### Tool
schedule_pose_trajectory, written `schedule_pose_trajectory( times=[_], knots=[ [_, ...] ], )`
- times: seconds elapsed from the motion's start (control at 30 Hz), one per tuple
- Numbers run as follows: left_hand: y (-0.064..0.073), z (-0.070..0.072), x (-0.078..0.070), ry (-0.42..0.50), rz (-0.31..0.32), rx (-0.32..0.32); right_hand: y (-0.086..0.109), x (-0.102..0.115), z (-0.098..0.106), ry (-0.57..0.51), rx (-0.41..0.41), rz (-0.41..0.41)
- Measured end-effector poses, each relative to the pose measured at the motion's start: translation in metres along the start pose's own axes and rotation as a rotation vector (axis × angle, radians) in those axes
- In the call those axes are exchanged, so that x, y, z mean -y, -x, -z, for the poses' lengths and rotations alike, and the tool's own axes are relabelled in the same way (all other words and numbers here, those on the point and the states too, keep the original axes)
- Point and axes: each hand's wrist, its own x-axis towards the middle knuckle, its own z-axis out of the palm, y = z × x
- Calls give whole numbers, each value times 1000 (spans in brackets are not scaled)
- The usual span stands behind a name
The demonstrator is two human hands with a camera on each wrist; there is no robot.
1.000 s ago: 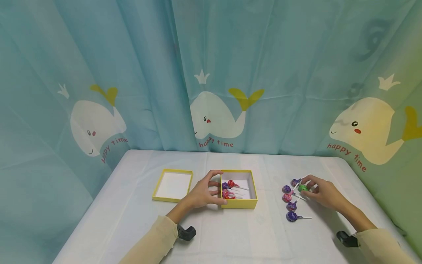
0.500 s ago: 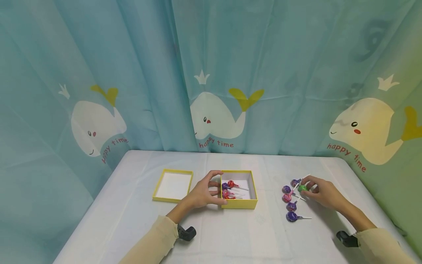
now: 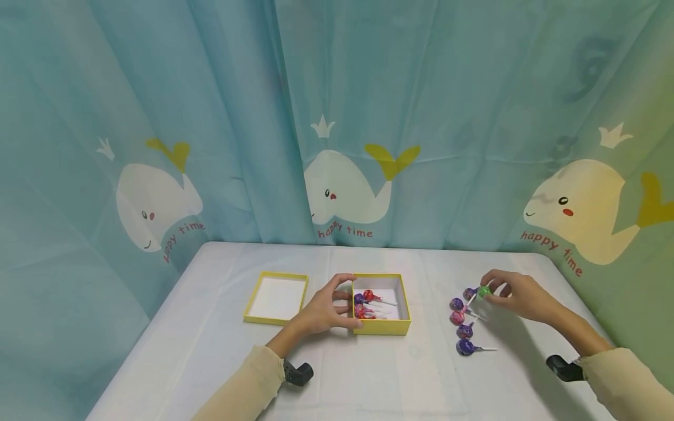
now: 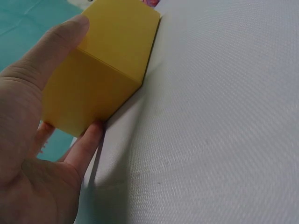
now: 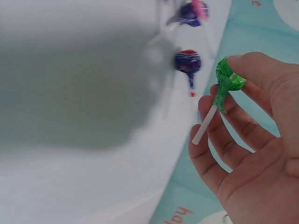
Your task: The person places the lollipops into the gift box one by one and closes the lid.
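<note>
My left hand [image 3: 322, 310] holds the left end of an open yellow box [image 3: 384, 328], thumb at its front corner and forefinger at its back corner. Several lollipops lie inside, among them a red one [image 3: 368, 295] and a purple one [image 3: 359, 299]. My right hand [image 3: 518, 295] pinches a green-wrapped lollipop [image 5: 224, 86] between thumb and fingers, its white stick lying along the fingers in the right wrist view. Beside that hand runs a loose line of lollipops on the table: a pink one [image 3: 457, 317] and several purple ones, the nearest purple lollipop [image 3: 466, 347] lying at the front.
A shallow yellow-edged lid [image 3: 276, 297] with a white inside lies left of the box. White cloth covers the table [image 3: 368, 380]. A blue-green curtain [image 3: 253, 146] with whale prints hangs along the back and sides.
My right hand has lifted the green lollipop up off the table, moving slightly back, and its shadow has spread. The left hand and the box have stayed in place.
</note>
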Motion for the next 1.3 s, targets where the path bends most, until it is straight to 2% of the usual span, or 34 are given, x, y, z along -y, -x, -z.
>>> schedule_pose_trajectory(
  times=[0.13, 0.37, 0.7, 1.03, 1.3],
  knots=[
    [1, 0, -1, 2, 6, -1, -8, 8, 10, 7, 18, 23],
    [0, -1, -1, -3, 1, 4, -26, 26, 24, -13, 31, 115],
    [-2, 0, 1, -27, 6, 1, -61, 64, 35, -45, 117, 105],
    [-1, 0, 0, -14, -6, 0, -96, 106, 24, -38, 192, 154],
    [2, 0, -2, -11, -11, 4, -120, 132, 1, -75, 229, 198]
  ],
)
